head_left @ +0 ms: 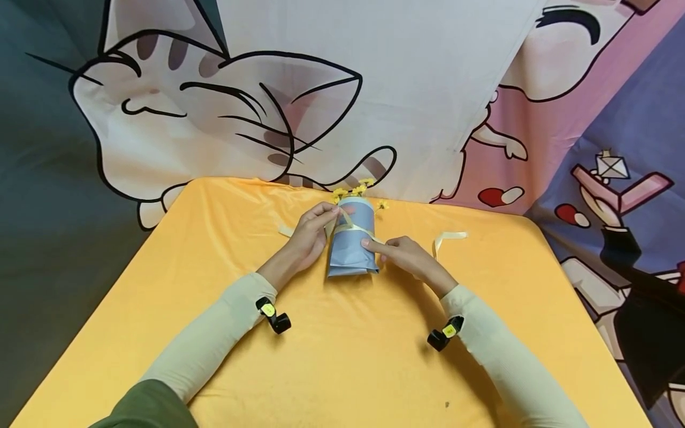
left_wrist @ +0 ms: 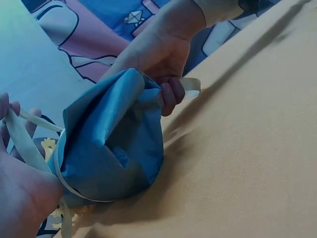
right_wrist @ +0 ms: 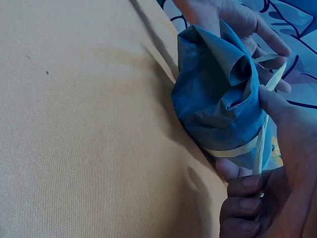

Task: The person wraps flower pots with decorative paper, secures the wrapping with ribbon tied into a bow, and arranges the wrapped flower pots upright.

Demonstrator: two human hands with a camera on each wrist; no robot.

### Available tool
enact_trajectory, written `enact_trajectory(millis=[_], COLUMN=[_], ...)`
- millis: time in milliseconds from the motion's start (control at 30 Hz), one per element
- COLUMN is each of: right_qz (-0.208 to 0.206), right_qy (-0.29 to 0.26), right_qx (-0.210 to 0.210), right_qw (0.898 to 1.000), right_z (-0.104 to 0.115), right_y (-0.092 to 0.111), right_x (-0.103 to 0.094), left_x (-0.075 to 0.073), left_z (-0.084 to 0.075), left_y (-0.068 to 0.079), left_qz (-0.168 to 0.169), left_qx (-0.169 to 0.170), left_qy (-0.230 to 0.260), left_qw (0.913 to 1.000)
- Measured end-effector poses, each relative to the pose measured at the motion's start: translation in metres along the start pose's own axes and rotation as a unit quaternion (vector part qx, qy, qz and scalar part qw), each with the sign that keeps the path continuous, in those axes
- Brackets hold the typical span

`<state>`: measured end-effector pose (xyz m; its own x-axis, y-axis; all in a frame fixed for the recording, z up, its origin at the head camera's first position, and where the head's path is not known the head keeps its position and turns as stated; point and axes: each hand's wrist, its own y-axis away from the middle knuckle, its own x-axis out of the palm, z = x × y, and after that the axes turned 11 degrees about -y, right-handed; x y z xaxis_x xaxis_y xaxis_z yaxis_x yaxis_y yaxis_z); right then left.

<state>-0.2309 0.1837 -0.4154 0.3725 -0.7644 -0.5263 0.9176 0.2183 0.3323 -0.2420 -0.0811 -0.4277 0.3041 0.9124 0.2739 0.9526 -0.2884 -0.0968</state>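
A bouquet in blue wrapping paper (head_left: 350, 254) lies on the yellow cloth, its folded end toward me. Small yellow flowers (head_left: 360, 189) stick out at its far end. Round its middle runs a cream ribbon (right_wrist: 229, 152). On the left side my left hand (head_left: 310, 235) pinches a stretch of the ribbon between thumb and fingertips, as the left wrist view also shows. To the right, my right hand (head_left: 411, 257) holds another length of ribbon in curled fingers. Its thumb (right_wrist: 277, 106) presses by the wrapper. The knot itself is hard to make out.
A ribbon tail (head_left: 452, 236) sticks out over the cloth on the right, and another pale end (head_left: 286, 230) shows left of the bouquet. The yellow cloth (head_left: 321, 362) covers the table. Printed cartoon curtains (head_left: 423, 89) hang behind its far edge.
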Motion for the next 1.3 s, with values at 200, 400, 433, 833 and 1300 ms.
enact_trajectory(millis=[200, 400, 433, 833, 1300], right_qz=[0.009, 0.016, 0.017, 0.03, 0.041], right_qy=[-0.001, 0.004, 0.005, 0.009, 0.002], right_qx=[0.01, 0.015, 0.015, 0.007, 0.011], right_qw=[1.0, 1.0, 1.0, 0.999, 0.999], right_z=[0.002, 0.002, 0.002, 0.003, 0.007], right_y=[0.0, -0.003, -0.002, -0.001, 0.002], right_x=[-0.001, -0.002, -0.002, -0.002, -0.001], left_x=[0.002, 0.0, 0.0, 0.011, 0.018], left_z=[0.003, 0.013, 0.015, 0.016, 0.016], left_y=[-0.001, 0.0, 0.0, -0.001, -0.003], left_qz=[-0.001, -0.005, -0.007, -0.002, -0.046], left_qx=[-0.022, 0.002, 0.007, 0.042, 0.074], left_qy=[-0.043, -0.178, -0.2, -0.271, -0.236], left_qw=[0.9988, 0.9839, 0.9798, 0.9618, 0.9679])
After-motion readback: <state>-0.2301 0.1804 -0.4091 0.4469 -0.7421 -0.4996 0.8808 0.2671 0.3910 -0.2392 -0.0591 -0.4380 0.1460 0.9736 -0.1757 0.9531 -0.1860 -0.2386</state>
